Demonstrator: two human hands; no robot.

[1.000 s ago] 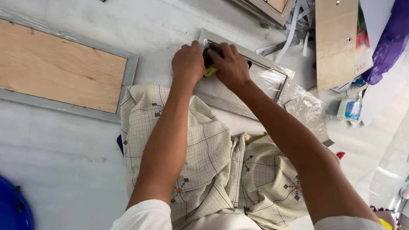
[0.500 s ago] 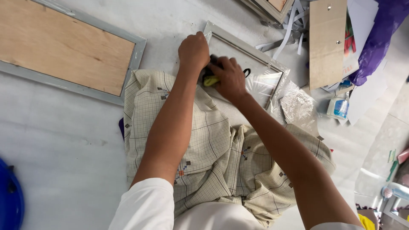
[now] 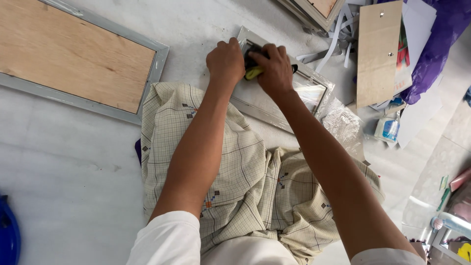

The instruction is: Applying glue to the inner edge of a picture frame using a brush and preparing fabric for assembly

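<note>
White floor [image 3: 73,162] | both hands on small grey frame [image 3: 314,91] | long axis upper-left to lower-right

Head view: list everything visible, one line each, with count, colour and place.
large frame: one, grey rim, plywood back, upper left.
small frame: one, grey, under plastic wrap, top centre.
tool: one, yellow-green and black, gripped over the small frame.
checked cloth: one, beige, centre, over the person's lap.
plywood board: one, light brown, upper right.
purple sheet: one, far upper right.
bottle: one, clear and blue, right.
blue object: one, lower left edge.
left hand: on the small frame.
right hand: closed on the tool.
</note>
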